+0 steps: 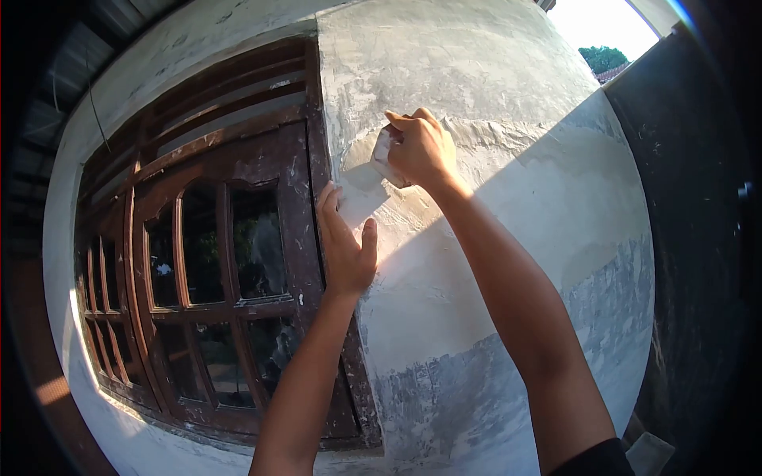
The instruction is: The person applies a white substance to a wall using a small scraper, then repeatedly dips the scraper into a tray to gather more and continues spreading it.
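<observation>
My right hand (pixel 425 151) is closed round a putty-smeared scraper (pixel 384 159), held against the upper part of the wall (pixel 492 206). Most of the scraper's grip is hidden by the fingers. Rough, fresh-looking putty (pixel 492 133) spreads in ridges to the right of that hand. Lower and to the left, my left hand (pixel 348 250) has its thumb and fingers apart and holds nothing visible. It is at the wall's edge beside the dark brown window frame (pixel 313 159), its fingertips seemingly resting there.
A wooden window (pixel 218 230) with glass panes and top slats fills the left side. Bare grey patches (pixel 429 404) show low on the wall. A dark panel (pixel 683 159) stands at the right. Near my right sleeve is a pale flat piece (pixel 649 454).
</observation>
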Demonstrator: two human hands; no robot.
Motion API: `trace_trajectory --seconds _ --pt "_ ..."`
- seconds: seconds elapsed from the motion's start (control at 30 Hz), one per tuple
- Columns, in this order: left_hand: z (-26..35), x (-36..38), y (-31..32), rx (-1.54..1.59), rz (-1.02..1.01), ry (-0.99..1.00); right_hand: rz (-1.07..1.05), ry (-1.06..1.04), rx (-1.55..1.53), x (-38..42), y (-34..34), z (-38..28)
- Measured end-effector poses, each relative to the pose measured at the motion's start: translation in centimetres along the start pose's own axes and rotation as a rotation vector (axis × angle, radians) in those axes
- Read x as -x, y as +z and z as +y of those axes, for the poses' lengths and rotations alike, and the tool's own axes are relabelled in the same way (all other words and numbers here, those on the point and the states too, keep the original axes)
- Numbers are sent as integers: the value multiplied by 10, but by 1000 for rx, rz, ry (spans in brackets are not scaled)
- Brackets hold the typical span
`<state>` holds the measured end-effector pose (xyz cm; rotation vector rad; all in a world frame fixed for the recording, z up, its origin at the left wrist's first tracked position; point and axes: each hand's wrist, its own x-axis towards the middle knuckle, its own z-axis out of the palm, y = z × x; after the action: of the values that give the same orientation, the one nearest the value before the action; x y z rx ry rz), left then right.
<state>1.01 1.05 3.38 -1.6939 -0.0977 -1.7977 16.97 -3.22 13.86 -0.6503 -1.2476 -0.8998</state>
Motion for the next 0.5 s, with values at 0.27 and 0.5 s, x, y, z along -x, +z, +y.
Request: trace_trajectory --seconds 0.27,0.5 --pt "0 0 1 25 4 -25 41 56 -99 2 7 -15" --pt "-3 2 2 59 10 -27 217 209 -48 -10 -12 0"
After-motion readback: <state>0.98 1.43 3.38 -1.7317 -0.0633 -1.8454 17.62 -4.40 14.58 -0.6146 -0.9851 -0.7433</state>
